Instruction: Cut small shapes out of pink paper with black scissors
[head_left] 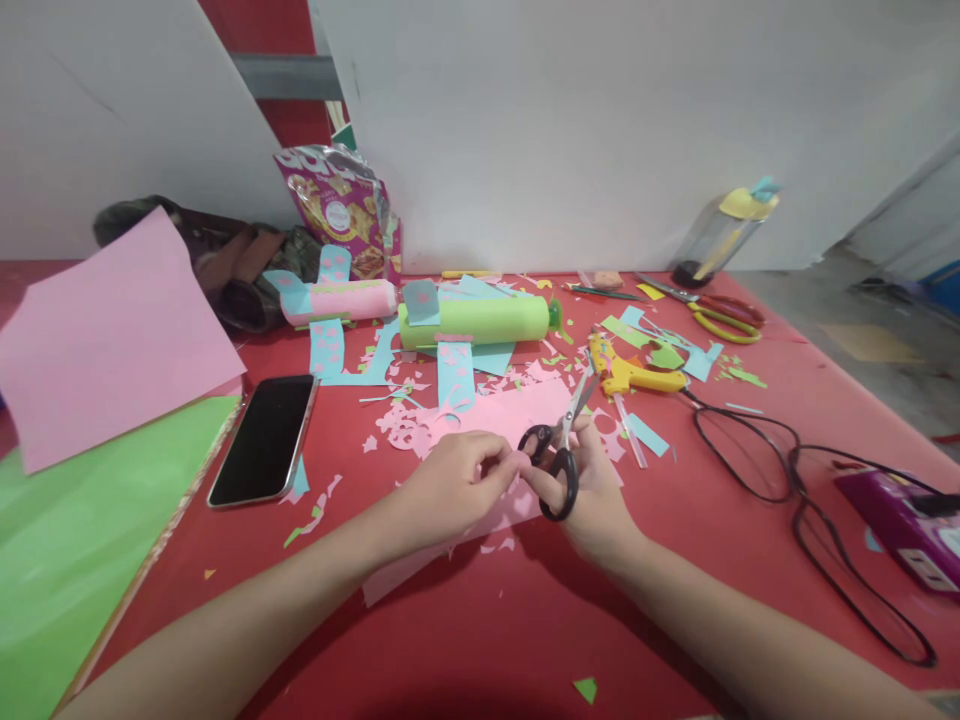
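My left hand (471,478) is closed in a pinch on a small piece of pink paper (517,462) in front of me. My right hand (592,490) grips black-handled scissors (564,440), its thumb and fingers about the handles. The blades point away from me, a little apart. Its fingertips meet those of my left hand at the paper piece. Beneath both hands lies a pink paper sheet (420,572), with pink scraps (409,425) scattered beyond it. Behind these stand a green paper tube (480,322) and a pink paper tube (341,300), each with light-blue paper flaps.
A phone (264,440) lies left, beside pink (112,340) and green sheets (97,540). On the right are a yellow glue gun (637,377), its looping cord (795,480), a purple power strip (900,530) and larger scissors (724,312). A snack bag (345,215) and a bottle (724,235) stand behind.
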